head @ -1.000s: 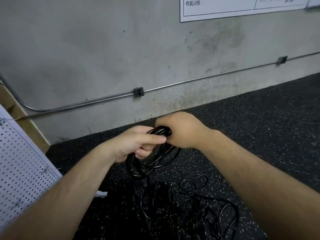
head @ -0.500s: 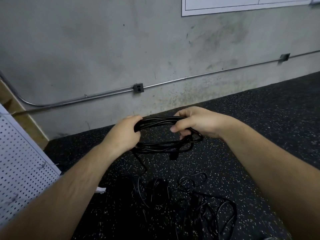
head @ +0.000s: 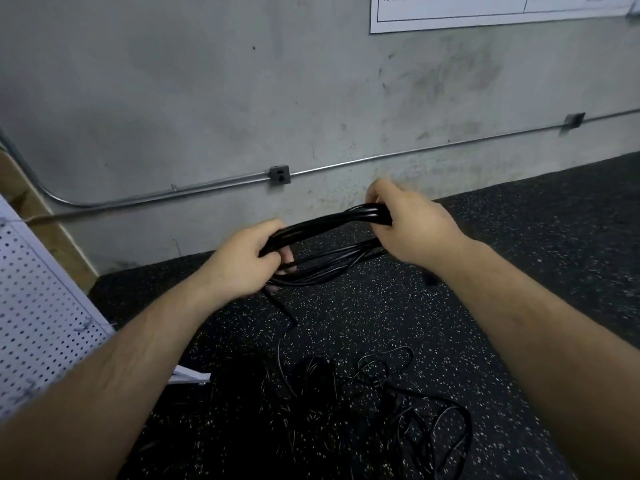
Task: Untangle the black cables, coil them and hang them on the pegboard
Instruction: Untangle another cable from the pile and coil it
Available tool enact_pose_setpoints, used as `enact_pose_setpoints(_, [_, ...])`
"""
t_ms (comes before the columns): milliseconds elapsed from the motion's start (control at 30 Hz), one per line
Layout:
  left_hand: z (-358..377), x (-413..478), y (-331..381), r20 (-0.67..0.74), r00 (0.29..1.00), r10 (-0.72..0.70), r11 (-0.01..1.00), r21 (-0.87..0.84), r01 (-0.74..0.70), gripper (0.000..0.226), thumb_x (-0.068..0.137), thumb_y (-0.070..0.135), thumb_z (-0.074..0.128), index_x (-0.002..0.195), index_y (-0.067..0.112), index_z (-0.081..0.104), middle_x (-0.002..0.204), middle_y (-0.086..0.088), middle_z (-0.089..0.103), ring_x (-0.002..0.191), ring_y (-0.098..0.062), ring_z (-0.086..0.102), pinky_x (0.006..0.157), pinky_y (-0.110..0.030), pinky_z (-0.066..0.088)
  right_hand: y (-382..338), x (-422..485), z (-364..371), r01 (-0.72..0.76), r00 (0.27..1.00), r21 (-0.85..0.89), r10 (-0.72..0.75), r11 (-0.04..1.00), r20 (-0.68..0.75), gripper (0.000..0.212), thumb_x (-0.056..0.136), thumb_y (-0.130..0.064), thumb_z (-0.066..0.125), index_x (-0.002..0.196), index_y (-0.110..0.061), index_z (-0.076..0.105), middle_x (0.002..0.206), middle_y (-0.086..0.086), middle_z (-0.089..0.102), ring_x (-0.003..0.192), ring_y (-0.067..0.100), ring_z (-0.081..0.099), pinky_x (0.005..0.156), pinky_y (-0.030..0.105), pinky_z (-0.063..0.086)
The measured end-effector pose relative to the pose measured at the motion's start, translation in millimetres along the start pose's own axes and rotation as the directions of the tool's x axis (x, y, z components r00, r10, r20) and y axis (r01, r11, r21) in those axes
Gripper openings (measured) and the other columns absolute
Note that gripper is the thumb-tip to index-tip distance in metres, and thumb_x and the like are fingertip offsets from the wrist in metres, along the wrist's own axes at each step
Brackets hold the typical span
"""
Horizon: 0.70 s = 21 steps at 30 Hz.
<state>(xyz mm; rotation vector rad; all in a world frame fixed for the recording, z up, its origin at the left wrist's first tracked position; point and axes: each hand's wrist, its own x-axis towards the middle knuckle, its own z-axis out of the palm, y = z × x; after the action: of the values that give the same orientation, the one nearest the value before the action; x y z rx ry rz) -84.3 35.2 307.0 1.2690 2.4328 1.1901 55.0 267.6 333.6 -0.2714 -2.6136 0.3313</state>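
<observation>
A coil of black cable [head: 325, 225] is stretched into a long flat loop between my two hands, held above the floor. My left hand [head: 242, 259] grips its left end with fingers curled round the strands. My right hand [head: 412, 221] grips the right end, a little higher. One strand hangs from the left end down to a tangled heap of thin black cables [head: 374, 403] on the floor below. The white pegboard [head: 38, 306] leans at the left edge, with small hooks on it.
The floor [head: 519, 237] is black speckled rubber matting. A grey concrete wall [head: 207, 98] stands ahead with a metal conduit [head: 381, 159] and a small outlet box [head: 279, 174]. A white printed sheet [head: 485, 12] hangs at the top right. Brown board shows behind the pegboard.
My hands have moved apart, drawing the bunched coil out into a long loop. My right hand has risen and gone right; the camera view has tilted slightly.
</observation>
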Motion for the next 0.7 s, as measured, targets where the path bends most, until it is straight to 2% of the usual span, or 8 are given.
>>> enact_pose_setpoints(67, [-2.1,-1.3,-2.7,0.011,1.000,0.007,0.998,0.062,-0.008,0.037,0.090,-0.011,0.043,0.087,0.023,0.058,0.082,0.003,0.070,0.078,-0.015,0.074,0.058,-0.041,0.063,1.4,0.7,4.7,0.022,0.999,0.011,-0.022,1.000,0.040,0.024,0.098,-0.018,0.055,0.121,-0.024,0.056,0.109,-0.002,0.058,0.087,0.022,0.056,0.065,0.033,0.041])
enact_pose_setpoints(200, [-14.3,-0.9,-6.7,0.009,0.993,0.114,0.956,0.270,-0.112,0.037,0.088,-0.006,0.048,0.081,0.030,0.054,0.076,0.012,0.065,0.077,-0.001,0.065,0.070,-0.031,0.052,5.8,3.7,4.5,0.084,0.990,0.143,-0.099,0.986,0.098,0.029,0.095,-0.008,0.058,0.119,-0.021,0.067,0.106,-0.002,0.055,0.093,0.021,0.058,0.082,0.039,0.051])
enact_pose_setpoints(267, [-14.6,-3.2,-10.2,0.039,0.993,0.111,0.935,0.334,-0.118,0.034,0.090,-0.001,0.050,0.086,0.032,0.055,0.081,0.013,0.067,0.079,-0.001,0.063,0.071,-0.031,0.050,5.4,3.8,6.5,0.048,0.987,0.223,-0.081,0.974,0.139,0.025,0.096,-0.007,0.060,0.115,-0.019,0.071,0.107,0.000,0.057,0.099,0.021,0.059,0.090,0.033,0.049])
enact_pose_setpoints(333, [-11.8,-7.6,-14.4,0.071,0.995,0.069,0.938,0.334,-0.089,0.031,0.092,0.002,0.049,0.089,0.032,0.057,0.084,0.016,0.069,0.081,-0.001,0.064,0.071,-0.028,0.049,1.8,2.6,8.4,-0.068,0.976,0.357,-0.013,0.932,0.219,0.015,0.098,-0.013,0.064,0.106,-0.023,0.072,0.107,0.000,0.063,0.100,0.021,0.062,0.090,0.026,0.047])
enact_pose_setpoints(400, [-8.8,-9.1,-15.2,0.108,0.994,0.025,0.961,0.270,-0.054,0.030,0.094,0.000,0.047,0.093,0.027,0.059,0.092,0.021,0.070,0.084,-0.002,0.065,0.073,-0.022,0.049,-0.7,0.6,8.5,-0.228,0.954,0.573,0.063,0.787,0.293,0.015,0.098,-0.014,0.065,0.105,-0.024,0.073,0.098,-0.002,0.072,0.097,0.020,0.069,0.081,0.020,0.051])
enact_pose_setpoints(500, [-5.2,-10.5,-15.9,0.112,0.994,0.016,0.996,0.084,-0.025,0.029,0.098,-0.006,0.041,0.101,0.017,0.058,0.098,0.011,0.073,0.089,-0.010,0.069,0.082,-0.022,0.053,-4.3,-0.1,4.8,-0.368,0.927,0.860,0.070,0.354,0.368,0.019,0.096,-0.002,0.064,0.112,-0.009,0.071,0.074,0.004,0.069,0.085,0.023,0.074,0.079,0.029,0.059])
enact_pose_setpoints(600, [-1.6,-12.7,-16.0,0.079,0.996,0.033,0.999,0.013,-0.035,0.023,0.104,-0.002,0.040,0.105,0.013,0.057,0.097,0.012,0.073,0.086,-0.006,0.070,0.080,-0.016,0.051,-9.0,2.8,1.8,-0.377,0.925,0.906,0.027,0.190,0.379,0.027,0.091,0.005,0.064,0.118,0.001,0.067,0.061,0.003,0.055,0.070,0.023,0.068,0.087,0.042,0.058])
enact_pose_setpoints(700, [3.5,-14.2,-12.9,0.030,0.999,0.026,0.999,-0.040,-0.025,0.021,0.105,0.000,0.042,0.103,0.014,0.057,0.095,0.011,0.074,0.080,-0.005,0.069,0.075,-0.016,0.050,-12.9,6.4,-0.9,-0.372,0.928,0.927,-0.001,0.040,0.372,0.034,0.090,0.007,0.061,0.124,0.003,0.065,0.059,0.001,0.047,0.063,0.017,0.058,0.087,0.040,0.059])
